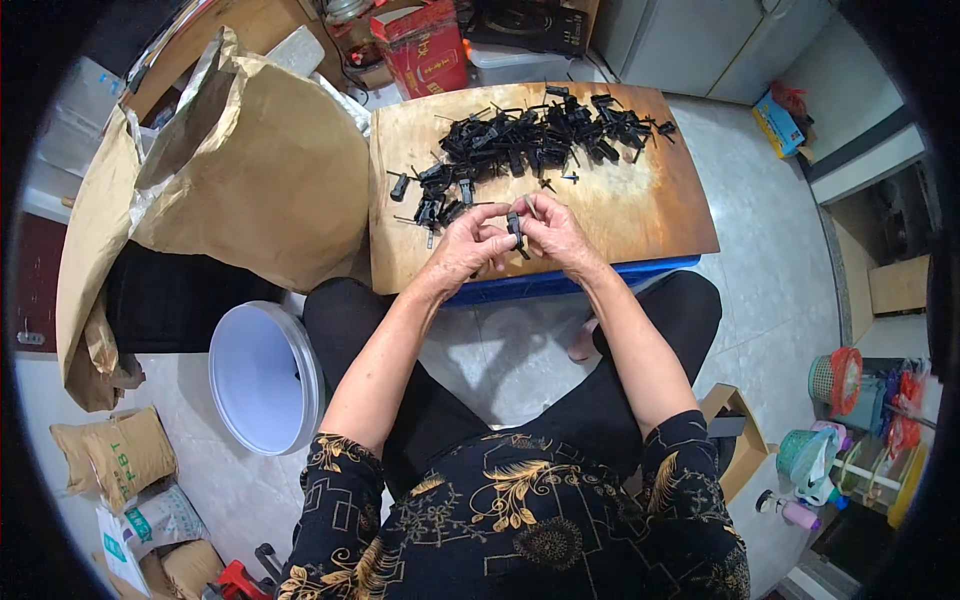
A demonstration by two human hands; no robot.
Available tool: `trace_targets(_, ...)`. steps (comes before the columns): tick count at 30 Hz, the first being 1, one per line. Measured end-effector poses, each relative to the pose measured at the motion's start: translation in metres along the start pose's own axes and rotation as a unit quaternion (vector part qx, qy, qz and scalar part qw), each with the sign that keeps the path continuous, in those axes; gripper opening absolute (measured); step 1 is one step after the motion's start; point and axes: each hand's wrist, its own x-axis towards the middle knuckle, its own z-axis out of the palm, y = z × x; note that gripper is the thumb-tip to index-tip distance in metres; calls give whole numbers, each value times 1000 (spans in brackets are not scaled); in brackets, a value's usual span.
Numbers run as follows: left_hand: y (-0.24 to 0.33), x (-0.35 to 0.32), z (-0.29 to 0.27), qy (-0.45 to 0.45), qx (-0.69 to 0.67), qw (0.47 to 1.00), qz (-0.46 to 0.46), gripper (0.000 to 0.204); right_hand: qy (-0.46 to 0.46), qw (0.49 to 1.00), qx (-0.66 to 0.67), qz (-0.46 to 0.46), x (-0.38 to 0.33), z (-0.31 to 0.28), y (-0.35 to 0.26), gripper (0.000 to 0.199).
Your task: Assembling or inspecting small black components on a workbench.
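Both hands meet over the near edge of a wooden board [405, 250]. Between them is a small, narrow black plastic part [515, 230], held roughly upright. My left hand [466, 243] pinches it from the left, thumb and fingers closed. My right hand [556, 238] closes on it from the right, with a thin piece showing by the fingertips that I cannot make out. Just beyond lies a heap of black plastic parts [520, 140], many with thin stems, spread toward the board's far right. A single black part [399, 187] lies apart at the left.
A large brown paper sack [260, 170] stands open left of the board. On the floor below it is a white bucket [262, 375]. A blue crate [530, 287] shows under the board's near edge. Red box [422, 50] behind; cardboard box [735, 440] at my right.
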Motion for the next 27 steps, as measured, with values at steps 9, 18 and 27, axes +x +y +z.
trace_targets(9, 2, -3, 9, -2, -28, 1000, 7, 44, 2, 1000, -2, -29, -2, 7, 5, 12)
trace_targets(18, -1, 2, 9, 21, -33, 999, 26, 40, 36, 999, -7, -33, 2, 9, 12, 11)
trace_targets(27, 5, 3, 4, 45, 47, 997, 43, 32, -34, 991, -125, -43, -11, 13, -4, 23)
